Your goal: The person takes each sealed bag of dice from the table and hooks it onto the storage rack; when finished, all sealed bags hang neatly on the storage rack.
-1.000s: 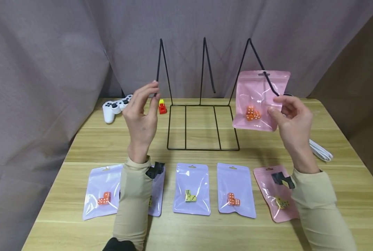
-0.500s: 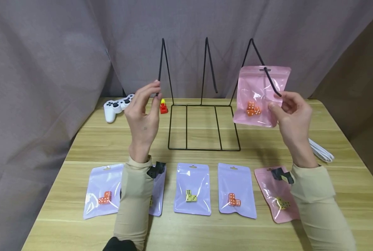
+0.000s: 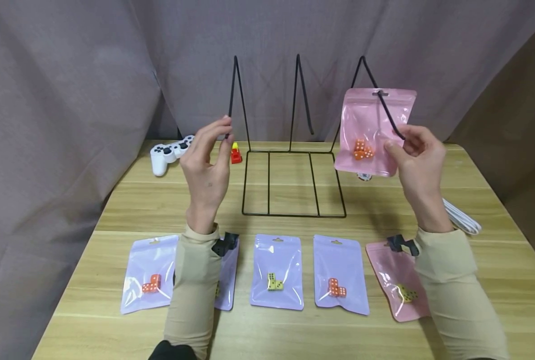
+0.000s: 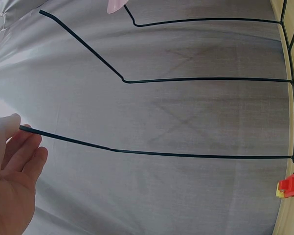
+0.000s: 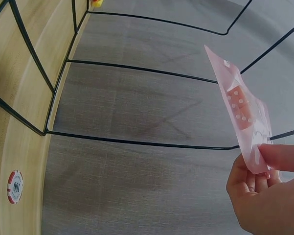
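Note:
A black wire display rack (image 3: 294, 216) stands on the table with several prongs rising and reaching forward. My left hand (image 3: 206, 170) pinches the tip of the left prong (image 4: 68, 139) between thumb and fingers. My right hand (image 3: 422, 160) pinches the lower right edge of a pink zip bag (image 3: 371, 120) with orange dice (image 3: 363, 150) inside. The right prong (image 3: 391, 117) appears to run through the bag's hang hole, its tip close to my right fingers. Seen from the right wrist, the bag (image 5: 235, 98) stands tilted, nearly edge-on.
Lilac bags with dice lie in a front row: a left one (image 3: 148, 267), one partly under my left sleeve, a middle one (image 3: 276, 270) and another (image 3: 341, 272). A pink bag (image 3: 395, 280) lies rightmost. Around stand a white controller (image 3: 168, 152), red toy (image 3: 236, 155), poker chip (image 5: 14, 187), white cable (image 3: 461, 217).
My right hand and the pink bag have risen, the bag shifting farther up along the right prong. A poker chip has come into sight below it. My left hand keeps its place on the left prong.

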A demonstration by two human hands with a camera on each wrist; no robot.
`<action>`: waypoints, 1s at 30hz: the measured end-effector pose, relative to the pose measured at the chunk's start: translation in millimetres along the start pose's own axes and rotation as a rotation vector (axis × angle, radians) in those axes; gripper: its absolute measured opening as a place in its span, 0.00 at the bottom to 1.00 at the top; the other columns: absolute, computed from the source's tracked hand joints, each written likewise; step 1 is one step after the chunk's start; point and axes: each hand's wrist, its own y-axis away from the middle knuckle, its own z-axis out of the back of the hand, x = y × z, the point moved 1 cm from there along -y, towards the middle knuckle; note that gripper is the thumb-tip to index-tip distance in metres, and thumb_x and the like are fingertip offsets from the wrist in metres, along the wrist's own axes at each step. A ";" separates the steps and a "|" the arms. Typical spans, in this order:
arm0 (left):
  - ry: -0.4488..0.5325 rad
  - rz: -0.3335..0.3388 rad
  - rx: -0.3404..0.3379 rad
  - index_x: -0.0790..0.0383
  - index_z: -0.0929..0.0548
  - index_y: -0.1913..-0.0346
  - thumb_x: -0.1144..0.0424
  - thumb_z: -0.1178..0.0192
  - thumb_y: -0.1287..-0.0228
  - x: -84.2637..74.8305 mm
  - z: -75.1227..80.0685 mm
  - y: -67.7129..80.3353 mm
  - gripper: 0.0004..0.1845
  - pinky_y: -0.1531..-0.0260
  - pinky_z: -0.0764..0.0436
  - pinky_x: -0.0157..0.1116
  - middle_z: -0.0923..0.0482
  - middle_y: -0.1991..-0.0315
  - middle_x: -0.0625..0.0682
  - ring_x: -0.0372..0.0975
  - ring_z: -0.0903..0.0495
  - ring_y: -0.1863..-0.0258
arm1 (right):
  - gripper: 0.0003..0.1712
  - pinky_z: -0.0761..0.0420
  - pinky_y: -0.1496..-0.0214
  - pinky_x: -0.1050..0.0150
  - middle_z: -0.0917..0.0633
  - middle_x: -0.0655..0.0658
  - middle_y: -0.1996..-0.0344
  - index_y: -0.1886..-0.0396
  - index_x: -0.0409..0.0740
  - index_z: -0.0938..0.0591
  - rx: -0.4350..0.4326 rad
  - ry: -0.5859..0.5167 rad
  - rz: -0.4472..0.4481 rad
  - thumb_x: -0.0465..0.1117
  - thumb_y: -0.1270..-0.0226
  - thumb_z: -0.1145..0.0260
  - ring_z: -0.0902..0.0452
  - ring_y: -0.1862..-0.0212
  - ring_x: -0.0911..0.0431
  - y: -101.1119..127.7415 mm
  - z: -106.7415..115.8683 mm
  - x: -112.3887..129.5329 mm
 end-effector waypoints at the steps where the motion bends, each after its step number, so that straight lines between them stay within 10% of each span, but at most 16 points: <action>1: -0.002 -0.001 0.001 0.77 0.19 0.62 0.84 0.39 0.46 -0.1 0.1 0.0 0.08 0.47 0.21 0.46 0.19 0.56 0.63 0.48 0.20 0.52 | 0.16 0.25 0.68 0.76 0.18 0.49 0.68 0.59 0.43 0.17 0.000 -0.001 -0.003 0.23 0.47 0.32 0.28 0.70 0.61 -0.6 -0.4 -0.2; 30: 0.003 -0.001 0.002 0.77 0.19 0.62 0.79 0.40 0.42 -4.2 5.0 2.0 0.05 0.47 0.22 0.46 0.19 0.55 0.63 0.49 0.20 0.52 | 0.15 0.21 0.62 0.75 0.18 0.48 0.65 0.57 0.40 0.18 0.067 -0.103 -0.074 0.25 0.45 0.32 0.24 0.64 0.58 -20.1 -19.3 3.9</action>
